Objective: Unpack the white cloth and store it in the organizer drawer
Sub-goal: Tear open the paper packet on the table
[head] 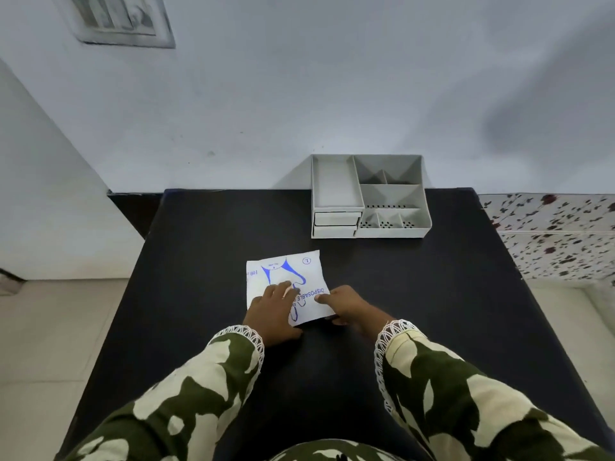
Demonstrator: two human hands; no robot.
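Both hands met the white packet (287, 281) at its near edge: the left hand (273, 311) lay spread flat on top, while the right hand (346, 306) seemed to pinch the near right corner, though its grip was partly hidden. That packet lay flat on the black surface (199, 261), nearer than the organizer (369, 197) and slightly left of it, with the two shut drawers (336, 224) facing it.

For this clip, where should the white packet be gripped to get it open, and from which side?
Probably at its near edge, from the person's side. The white packet lies flat on the black table, so only an edge can be pinched. The left hand presses on top; the right hand already sits at the near right corner, thumb under it.
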